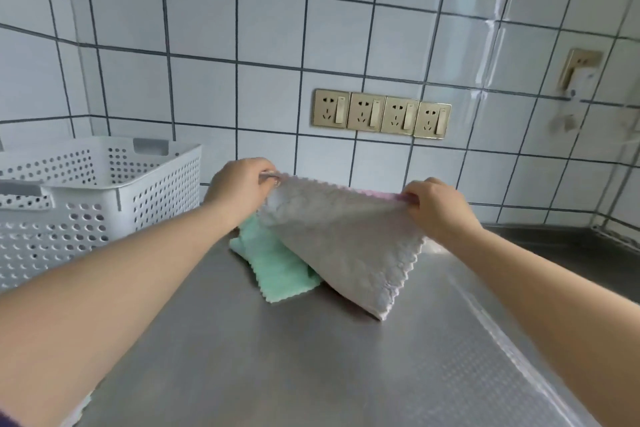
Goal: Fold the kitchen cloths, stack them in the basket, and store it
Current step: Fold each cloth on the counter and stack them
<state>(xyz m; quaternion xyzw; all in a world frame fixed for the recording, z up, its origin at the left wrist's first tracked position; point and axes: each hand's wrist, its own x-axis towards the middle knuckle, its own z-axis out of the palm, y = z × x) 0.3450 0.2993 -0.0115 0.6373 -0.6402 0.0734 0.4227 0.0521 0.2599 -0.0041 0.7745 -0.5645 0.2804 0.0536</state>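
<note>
Folding the pale pink cloth over the steel counter.
Left hand and right hand each pinch a far corner; keep the edge taut, then match the scalloped corners before lowering.

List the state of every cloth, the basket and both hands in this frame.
pink cloth: held up by its top edge, lower end on the counter.
green cloth: lying on counter, partly under pink cloth.
basket: upright on counter, contents unclear.
left hand: pinching pink cloth corner.
right hand: pinching the other corner.

Both forearms bare — left grip and right grip ungloved.
</note>
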